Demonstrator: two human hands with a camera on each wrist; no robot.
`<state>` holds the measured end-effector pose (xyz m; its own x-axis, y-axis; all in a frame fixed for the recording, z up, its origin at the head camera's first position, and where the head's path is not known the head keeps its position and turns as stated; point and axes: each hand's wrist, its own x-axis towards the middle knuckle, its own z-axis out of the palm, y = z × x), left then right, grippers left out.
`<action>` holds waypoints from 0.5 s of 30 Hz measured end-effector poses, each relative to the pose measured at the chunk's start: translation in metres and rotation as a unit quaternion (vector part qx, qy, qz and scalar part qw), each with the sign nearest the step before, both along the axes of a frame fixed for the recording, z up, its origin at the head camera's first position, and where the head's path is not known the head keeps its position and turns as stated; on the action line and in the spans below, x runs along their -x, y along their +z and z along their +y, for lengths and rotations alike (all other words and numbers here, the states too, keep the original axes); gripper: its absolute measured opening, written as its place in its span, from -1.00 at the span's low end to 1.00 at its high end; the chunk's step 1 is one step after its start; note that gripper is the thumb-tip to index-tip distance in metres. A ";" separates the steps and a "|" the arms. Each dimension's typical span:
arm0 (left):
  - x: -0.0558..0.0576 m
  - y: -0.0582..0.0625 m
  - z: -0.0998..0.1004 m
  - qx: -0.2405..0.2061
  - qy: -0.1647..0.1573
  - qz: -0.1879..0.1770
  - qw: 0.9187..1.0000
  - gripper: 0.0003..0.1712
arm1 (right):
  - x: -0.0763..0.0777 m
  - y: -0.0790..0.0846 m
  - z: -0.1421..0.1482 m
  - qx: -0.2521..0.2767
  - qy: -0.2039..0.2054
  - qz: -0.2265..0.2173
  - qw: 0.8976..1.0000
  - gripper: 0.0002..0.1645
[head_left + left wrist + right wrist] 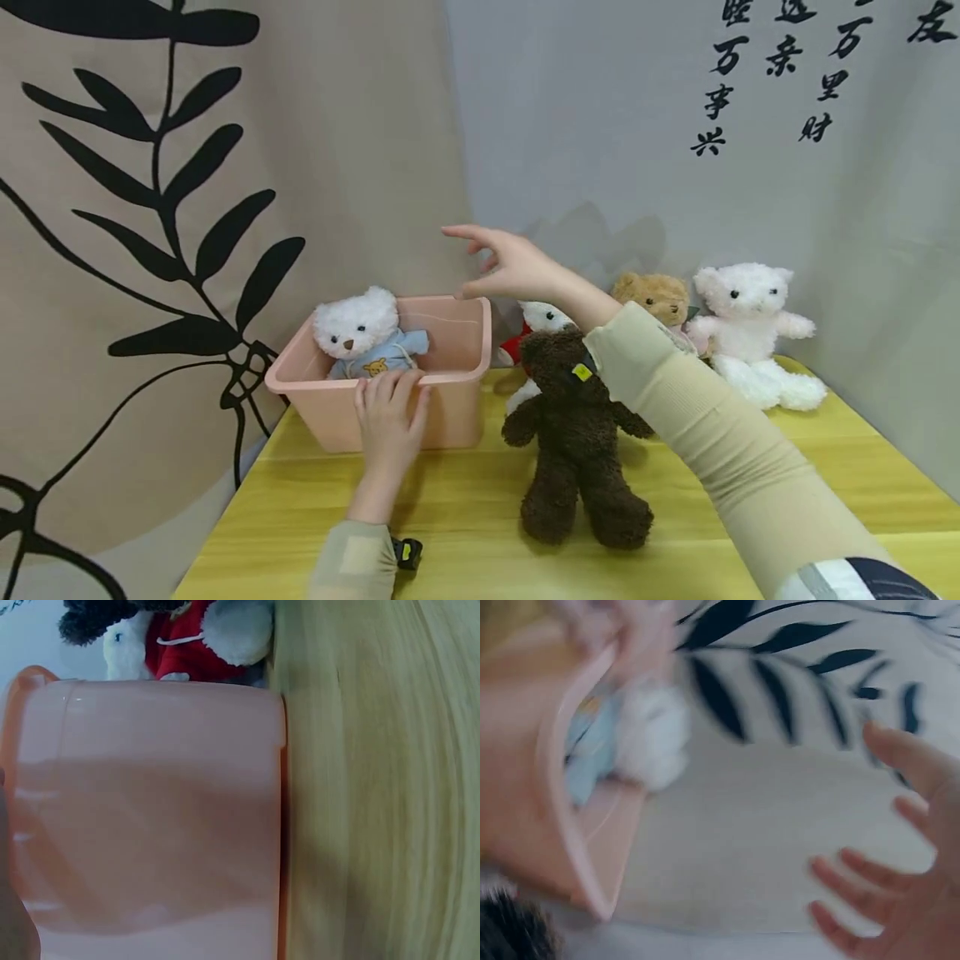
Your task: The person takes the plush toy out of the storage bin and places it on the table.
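A pink plastic storage bin (pixel 450 417) stands on the table with a white teddy bear (pixel 356 325) in a light blue top sitting inside. My left hand (pixel 392 429) holds the bin's front rim, its fingers over the edge. Only a sliver of that hand shows in the left wrist view. Raised above the bin's right rear corner, my right hand (pixel 513 262) holds nothing, its fingers and thumb spread apart. Below the right forearm is a dark brown teddy bear (pixel 573 442), its head partly behind the sleeve.
Behind the brown bear, a white plush toy (pixel 543 317) with red clothing is partly hidden. Farther right sit a tan bear (pixel 652 298) and a white bear (pixel 750 333). Curtains with a leaf print and writing hang behind the wood-grain table (pixel 450 533).
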<state>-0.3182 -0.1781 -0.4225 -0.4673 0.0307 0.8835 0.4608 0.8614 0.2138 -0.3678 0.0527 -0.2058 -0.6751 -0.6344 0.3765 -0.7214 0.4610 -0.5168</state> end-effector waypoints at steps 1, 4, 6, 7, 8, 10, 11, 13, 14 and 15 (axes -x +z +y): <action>0.000 -0.001 0.000 0.001 0.001 -0.003 1.000 -0.75 | 0.008 -0.001 -0.010 -0.007 0.006 0.022 1.000 -0.02; -0.002 -0.003 0.000 0.001 0.002 -0.008 1.000 -0.74 | 0.029 -0.008 -0.037 -0.049 0.021 0.083 0.995 -0.02; -0.002 -0.004 -0.001 0.001 0.006 -0.007 1.000 -0.74 | 0.041 -0.013 -0.053 -0.076 0.031 0.107 0.991 -0.02; -0.002 -0.004 -0.002 0.000 0.008 -0.006 1.000 -0.74 | 0.046 -0.015 -0.061 -0.088 0.034 0.117 0.989 -0.01; -0.002 -0.003 -0.002 -0.001 0.008 -0.005 1.000 -0.74 | 0.050 -0.016 -0.067 -0.099 0.033 0.129 0.986 -0.01; -0.002 -0.002 -0.002 -0.001 0.011 -0.003 1.000 -0.74 | 0.058 -0.017 -0.079 -0.105 0.026 0.147 0.983 0.00; -0.002 -0.001 -0.002 -0.001 0.012 -0.004 1.000 -0.74 | 0.061 -0.017 -0.083 -0.104 0.020 0.155 0.982 -0.01; -0.002 -0.001 -0.002 0.000 0.012 -0.004 1.000 -0.73 | 0.067 -0.020 -0.090 -0.097 0.005 0.168 0.981 -0.02; -0.003 -0.001 -0.002 0.001 0.013 -0.002 1.000 -0.73 | 0.069 -0.022 -0.093 -0.098 -0.001 0.172 0.980 -0.03; -0.005 -0.002 -0.001 0.003 0.014 0.001 1.000 -0.73 | 0.071 -0.026 -0.096 -0.100 -0.006 0.173 0.980 -0.04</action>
